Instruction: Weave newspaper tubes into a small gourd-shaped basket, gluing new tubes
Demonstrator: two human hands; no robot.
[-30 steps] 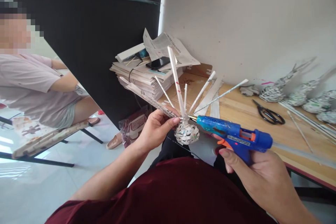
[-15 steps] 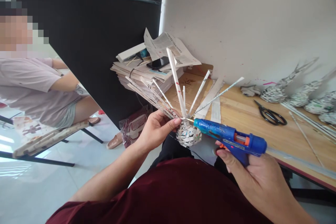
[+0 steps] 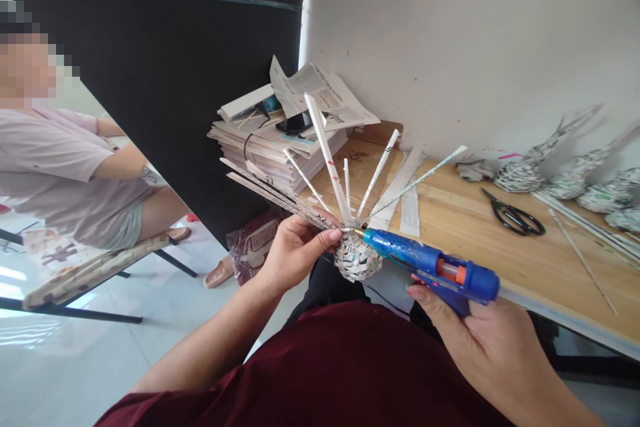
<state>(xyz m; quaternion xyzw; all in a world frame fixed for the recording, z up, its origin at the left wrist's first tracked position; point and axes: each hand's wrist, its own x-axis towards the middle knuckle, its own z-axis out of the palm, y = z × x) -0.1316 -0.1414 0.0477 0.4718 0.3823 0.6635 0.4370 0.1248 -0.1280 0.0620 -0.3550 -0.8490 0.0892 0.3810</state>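
My left hand [image 3: 295, 250] pinches a small woven ball of rolled newspaper [image 3: 356, 259] at its top, where several paper sticks [image 3: 327, 157] fan upward. My right hand [image 3: 480, 340] grips a blue hot glue gun [image 3: 433, 268]. Its metal nozzle touches the top of the woven ball, right beside my left thumb. Both hands hover over my lap, in front of the wooden table's left end.
A wooden table [image 3: 500, 247] carries black scissors [image 3: 513, 217], loose paper sticks [image 3: 583, 257], flat paper strips [image 3: 410, 203] and several finished woven pieces [image 3: 545, 180] along the wall. A newspaper stack [image 3: 277, 147] with a phone sits at the corner. Another person [image 3: 75, 167] sits at left.
The glue gun has moved left and slightly down, bringing its nozzle onto the top of the woven ball. My left hand has tilted the sticks a little leftward.
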